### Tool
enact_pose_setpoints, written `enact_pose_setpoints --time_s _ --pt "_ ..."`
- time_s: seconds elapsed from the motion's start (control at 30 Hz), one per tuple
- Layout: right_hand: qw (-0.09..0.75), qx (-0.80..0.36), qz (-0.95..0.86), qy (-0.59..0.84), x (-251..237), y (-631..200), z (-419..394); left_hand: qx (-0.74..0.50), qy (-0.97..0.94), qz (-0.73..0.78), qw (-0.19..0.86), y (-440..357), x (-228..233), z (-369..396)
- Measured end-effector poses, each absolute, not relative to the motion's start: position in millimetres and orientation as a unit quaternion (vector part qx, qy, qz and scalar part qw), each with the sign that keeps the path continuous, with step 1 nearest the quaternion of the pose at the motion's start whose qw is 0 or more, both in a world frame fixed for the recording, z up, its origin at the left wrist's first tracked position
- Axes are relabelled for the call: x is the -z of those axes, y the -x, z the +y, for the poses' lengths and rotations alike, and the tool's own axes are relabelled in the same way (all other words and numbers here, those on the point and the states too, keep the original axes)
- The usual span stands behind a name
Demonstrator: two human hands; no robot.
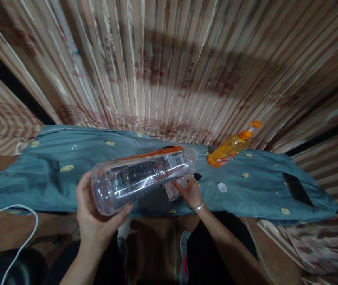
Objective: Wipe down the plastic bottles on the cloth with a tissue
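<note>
1. Left hand (93,219): it is curled around the base end of the clear plastic bottle (143,176), thumb on the near side and fingers wrapped beneath. It appears to carry the bottle's whole weight, so the grip should stay firm but not squeeze, as thin clear walls of this kind likely dent under pressure.
2. Bottle position: it is held nearly horizontal in the air above the near edge of the blue cloth (53,174), base toward the camera and neck pointing away to the right. Keeping it level steadies the far end for the other hand.
3. Right hand (191,192): it sits under the neck end of the bottle, fingers partly closed on a pale crumpled wad of cloth or paper (173,189). Whether the wad touches the bottle cannot be told. A bracelet (199,206) circles the wrist.
4. Bottle appearance: transparent and apparently empty, with strong glare along its side. A label with a barcode wraps the body near the neck, and an orange band runs along the upper side. The cap end is not clearly visible.
5. Middle of the cloth: a small white round piece (222,187) lies to the right of the right hand.
6. Far edge: an orange pump bottle (231,147) stands close to the striped curtain (169,63).
7. Right end: a dark phone (297,189) lies flat.
</note>
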State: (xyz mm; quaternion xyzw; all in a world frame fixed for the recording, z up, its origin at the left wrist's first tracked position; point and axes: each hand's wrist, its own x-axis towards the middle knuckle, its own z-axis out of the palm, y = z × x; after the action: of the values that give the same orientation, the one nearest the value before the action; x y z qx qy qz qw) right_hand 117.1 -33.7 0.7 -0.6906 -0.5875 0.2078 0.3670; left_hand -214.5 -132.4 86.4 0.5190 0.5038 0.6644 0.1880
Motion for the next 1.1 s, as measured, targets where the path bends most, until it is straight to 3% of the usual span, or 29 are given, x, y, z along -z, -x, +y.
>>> enact_pose_setpoints --time_s 1.1 --pt "0.383 -0.215 -0.594 0.674 -1.4 -120.4 -34.8 -0.666 -0.478 0.532 0.212 203.5 -102.7 -132.7"
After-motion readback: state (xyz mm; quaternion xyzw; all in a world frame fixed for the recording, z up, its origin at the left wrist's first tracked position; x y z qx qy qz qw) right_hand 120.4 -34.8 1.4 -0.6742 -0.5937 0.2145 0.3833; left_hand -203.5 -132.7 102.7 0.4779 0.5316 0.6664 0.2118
